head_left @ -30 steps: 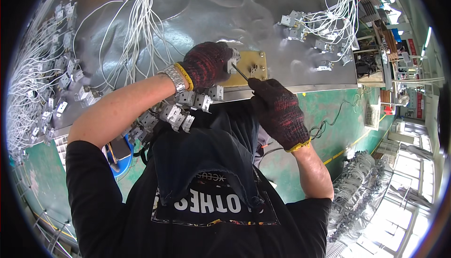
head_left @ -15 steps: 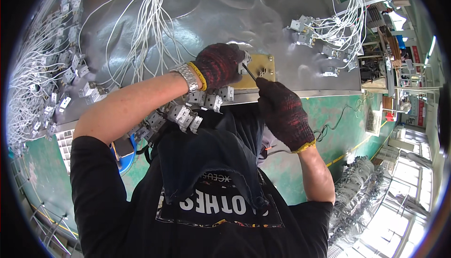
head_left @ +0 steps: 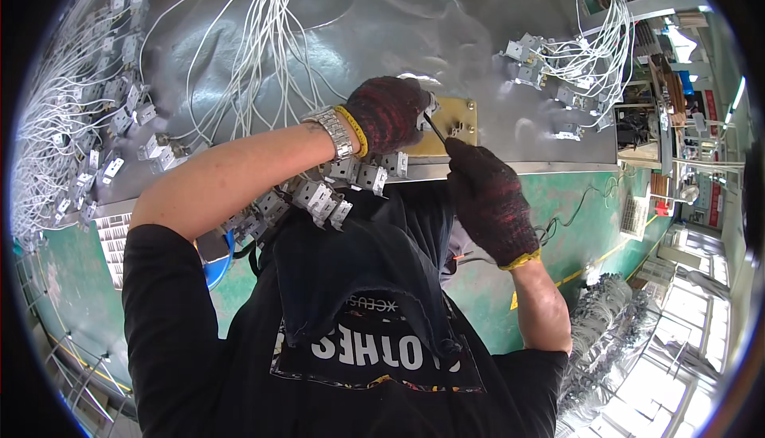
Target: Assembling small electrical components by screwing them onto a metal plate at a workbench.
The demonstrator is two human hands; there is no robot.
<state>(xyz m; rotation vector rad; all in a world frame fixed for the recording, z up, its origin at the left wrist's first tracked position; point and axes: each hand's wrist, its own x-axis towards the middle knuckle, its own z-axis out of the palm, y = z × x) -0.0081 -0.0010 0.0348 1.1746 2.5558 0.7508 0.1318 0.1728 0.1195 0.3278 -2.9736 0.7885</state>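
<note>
My left hand (head_left: pixel 388 116), in a dark red and black knit glove, grips a small grey-white metal fitting (head_left: pixel 431 106) at the left side of a brass-coloured plate (head_left: pixel 456 109). Its fingers partly cover the fitting. My right hand (head_left: pixel 492 203), gloved alike, is closed around a thin dark-shafted screwdriver (head_left: pixel 436 129). The screwdriver's tip reaches the fitting; its handle is hidden in the glove. Small posts stand on the plate, which lies at the table's near edge. Below my left wrist, several similar fittings (head_left: pixel 315 196) cluster along that edge.
White wires (head_left: pixel 267 43) fan across the metal tabletop (head_left: pixel 382 19). More wired fittings pile up at the left (head_left: pixel 119 103) and sit at the right (head_left: pixel 526 51). A blue round container (head_left: pixel 219 269) is below the table, on the green floor (head_left: pixel 570 219).
The whole view has shifted a little, so everything sits slightly farther right. Both hands keep their places at the plate, with the screwdriver still against the fitting.
</note>
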